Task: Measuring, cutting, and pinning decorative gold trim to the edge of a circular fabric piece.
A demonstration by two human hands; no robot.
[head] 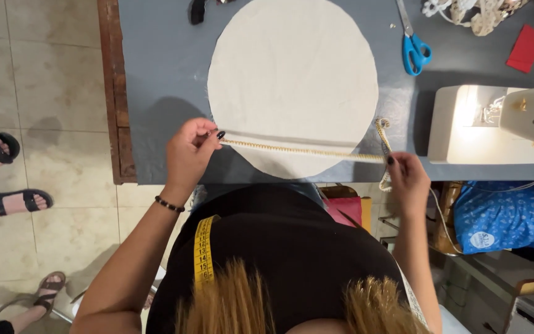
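Note:
A round piece of cream fabric lies flat on the grey table. My left hand pinches one end of a thin gold and cream trim at the circle's lower left edge. My right hand holds the other end near the table's front edge, at the circle's lower right. The trim is stretched taut between both hands across the lower part of the circle, and its loose end curls by my right hand.
Blue-handled scissors lie right of the circle. A bundle of lace trim and a red card sit at the far right. A white sewing machine stands lit at right. Other people's sandalled feet are on the tiled floor at left.

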